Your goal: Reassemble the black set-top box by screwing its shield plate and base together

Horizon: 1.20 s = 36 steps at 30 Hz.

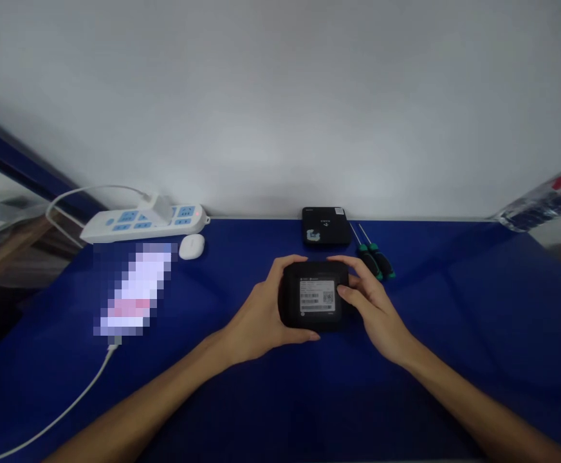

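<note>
Between my two hands is a black set-top box [315,323], its underside with a white printed label turned up toward me. My left hand [261,312] grips its left end, fingers along the far edge and thumb along the near edge. On the right side, my right hand [374,308] holds the box with the thumb by the label and the fingers at the far edge and side. Just beyond lies a second flat black box [326,226] with a small sticker on its corner. Beside that one rest two screwdrivers [374,258] with green and black handles.
A white power strip [107,225] with a plugged-in charger [157,211] runs along the wall at the left. Near it are a white earbud case [192,246] and a blurred-out phone [136,289] on a white cable [78,400]. A plastic bottle [545,196] lies tilted at the right.
</note>
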### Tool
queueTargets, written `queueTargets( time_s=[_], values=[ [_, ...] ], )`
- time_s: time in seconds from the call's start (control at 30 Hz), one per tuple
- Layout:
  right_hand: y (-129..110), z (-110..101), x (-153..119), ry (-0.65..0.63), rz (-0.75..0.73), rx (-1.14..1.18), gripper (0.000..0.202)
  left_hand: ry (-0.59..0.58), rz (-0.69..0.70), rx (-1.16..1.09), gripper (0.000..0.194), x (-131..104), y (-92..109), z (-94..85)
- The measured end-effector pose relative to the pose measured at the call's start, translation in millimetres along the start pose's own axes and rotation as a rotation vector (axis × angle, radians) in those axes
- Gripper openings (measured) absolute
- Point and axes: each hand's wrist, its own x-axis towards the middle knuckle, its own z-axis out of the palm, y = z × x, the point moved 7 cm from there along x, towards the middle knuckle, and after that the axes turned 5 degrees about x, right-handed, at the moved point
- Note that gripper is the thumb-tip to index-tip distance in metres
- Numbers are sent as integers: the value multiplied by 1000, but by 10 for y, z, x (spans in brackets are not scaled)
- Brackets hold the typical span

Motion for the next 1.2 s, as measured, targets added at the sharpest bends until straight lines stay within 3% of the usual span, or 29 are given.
queueTargets(
  time_s=[0.37,0.77,1.2],
  values=[
    [15,-40,12,-34,45,-61,41,-52,23,67,108,15,34,-11],
    [31,-39,52,-77,32,-26,45,18,-13,60,108,15,-30,-7],
    [-20,-17,66,-90,-11,-38,40,16,-30,76,106,17,-11,-9]
  ],
)
